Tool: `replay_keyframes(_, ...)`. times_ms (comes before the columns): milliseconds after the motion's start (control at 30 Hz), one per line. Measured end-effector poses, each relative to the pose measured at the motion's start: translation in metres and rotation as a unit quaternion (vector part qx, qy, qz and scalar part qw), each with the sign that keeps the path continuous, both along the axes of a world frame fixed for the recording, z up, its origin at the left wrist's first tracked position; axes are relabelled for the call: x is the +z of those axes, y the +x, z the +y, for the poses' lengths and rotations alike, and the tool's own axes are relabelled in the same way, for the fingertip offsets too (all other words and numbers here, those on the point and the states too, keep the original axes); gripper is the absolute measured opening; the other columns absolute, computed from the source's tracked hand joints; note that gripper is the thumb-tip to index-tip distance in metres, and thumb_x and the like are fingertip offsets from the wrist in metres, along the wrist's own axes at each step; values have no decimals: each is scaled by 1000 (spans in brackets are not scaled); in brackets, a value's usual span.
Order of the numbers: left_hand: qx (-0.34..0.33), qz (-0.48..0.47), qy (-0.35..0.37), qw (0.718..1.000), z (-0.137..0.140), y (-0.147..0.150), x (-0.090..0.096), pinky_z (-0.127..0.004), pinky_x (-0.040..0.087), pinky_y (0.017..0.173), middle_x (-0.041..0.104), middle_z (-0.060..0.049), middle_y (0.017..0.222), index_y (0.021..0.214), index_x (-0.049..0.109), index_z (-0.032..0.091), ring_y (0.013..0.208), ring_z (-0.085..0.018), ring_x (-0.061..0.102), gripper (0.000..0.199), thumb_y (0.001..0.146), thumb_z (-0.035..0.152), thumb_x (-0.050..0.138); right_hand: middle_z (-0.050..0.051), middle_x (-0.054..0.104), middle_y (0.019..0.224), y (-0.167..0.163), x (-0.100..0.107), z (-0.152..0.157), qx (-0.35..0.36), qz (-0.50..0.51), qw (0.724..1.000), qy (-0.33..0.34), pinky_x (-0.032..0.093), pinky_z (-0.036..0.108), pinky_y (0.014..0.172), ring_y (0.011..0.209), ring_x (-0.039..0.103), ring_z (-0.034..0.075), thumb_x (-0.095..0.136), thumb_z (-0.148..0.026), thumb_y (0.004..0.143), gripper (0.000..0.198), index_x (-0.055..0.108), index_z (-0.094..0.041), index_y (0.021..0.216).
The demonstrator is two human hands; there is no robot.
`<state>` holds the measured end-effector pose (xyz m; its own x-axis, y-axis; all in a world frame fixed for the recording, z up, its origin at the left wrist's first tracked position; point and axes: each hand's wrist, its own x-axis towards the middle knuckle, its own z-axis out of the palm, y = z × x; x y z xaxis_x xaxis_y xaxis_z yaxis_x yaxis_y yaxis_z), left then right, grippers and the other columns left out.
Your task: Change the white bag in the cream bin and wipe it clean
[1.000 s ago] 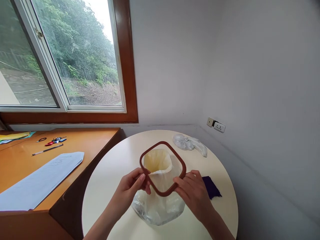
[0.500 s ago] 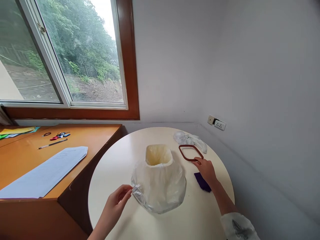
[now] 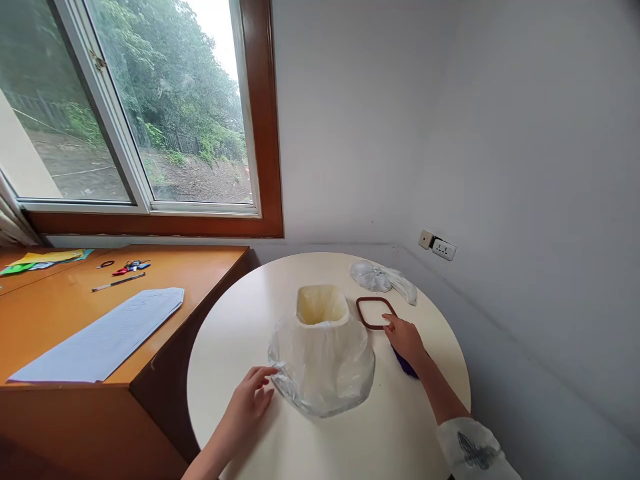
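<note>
A small cream bin (image 3: 323,289) stands on the round table, its mouth facing up. A translucent plastic bag (image 3: 327,373) lines it, folds over its rim and spreads around it onto the tabletop. My left hand (image 3: 250,400) is at the bag's lower left edge, thumb and fingers apart, fingertips touching the film. To the right of the bin, a brown rounded-square rim ring (image 3: 373,327) appears to lie on the table. My right hand (image 3: 406,341) has its thumb and index finger around the ring's near right corner, which the hand partly hides.
A dark purple piece (image 3: 404,363) lies partly under my right hand. Crumpled clear plastic (image 3: 383,277) rests at the back of the round table (image 3: 240,313). On the left, a wooden desk (image 3: 210,267) holds paper sheets (image 3: 110,333), a pen (image 3: 119,283) and keys (image 3: 133,267).
The ring has come down flatter and shifted slightly left and nearer, with my right hand following. My left fingers have parted from their pinch on the bag's edge.
</note>
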<state>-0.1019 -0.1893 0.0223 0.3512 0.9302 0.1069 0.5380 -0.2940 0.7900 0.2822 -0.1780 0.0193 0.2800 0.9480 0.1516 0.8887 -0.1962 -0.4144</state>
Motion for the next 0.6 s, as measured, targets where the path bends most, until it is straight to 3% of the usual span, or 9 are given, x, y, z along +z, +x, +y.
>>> replay_keyframes(133, -22, 85, 70, 994, 16, -1, -16, -40, 44, 90, 54, -8, 121, 116, 55, 24, 102, -24, 54, 46, 72, 14, 44, 1, 67, 82, -17, 9, -19, 87, 65, 994, -12, 41, 23, 68, 75, 60, 14, 38, -26, 85, 31, 59, -21, 107)
replay_keyframes(233, -27, 126, 88, 988, 32, 0, -21, -39, 41, 93, 54, -8, 122, 116, 55, 22, 107, -24, 51, 48, 71, 11, 42, 2, 67, 84, -25, 7, -25, 114, 92, 989, -33, 42, 22, 66, 75, 61, 14, 38, -28, 85, 29, 62, -20, 99)
replay_keyframes(333, 32, 144, 64, 987, 56, 2, -21, -34, 42, 91, 53, -10, 120, 113, 55, 18, 106, -23, 53, 39, 78, 18, 37, 5, 68, 85, -28, 0, -19, 98, 93, 990, -50, 41, 24, 65, 77, 62, 16, 34, -28, 87, 31, 63, -17, 90)
replay_keyframes(467, 98, 164, 38, 981, 92, 8, -17, -39, 42, 85, 51, -18, 115, 112, 51, 10, 96, -27, 58, 39, 84, 32, 36, 11, 67, 94, -35, -8, 0, 50, 66, 993, -84, 40, 27, 66, 87, 61, 21, 36, -29, 87, 30, 62, -15, 93)
replay_keyframes(600, 113, 173, 5, 978, 115, 19, -17, -38, 42, 76, 54, -17, 102, 91, 57, 11, 85, -27, 59, 29, 78, 36, 50, 15, 65, 100, -52, -11, 14, 31, 17, 992, -118, 38, 29, 65, 91, 61, 26, 47, -21, 79, 25, 57, -16, 101)
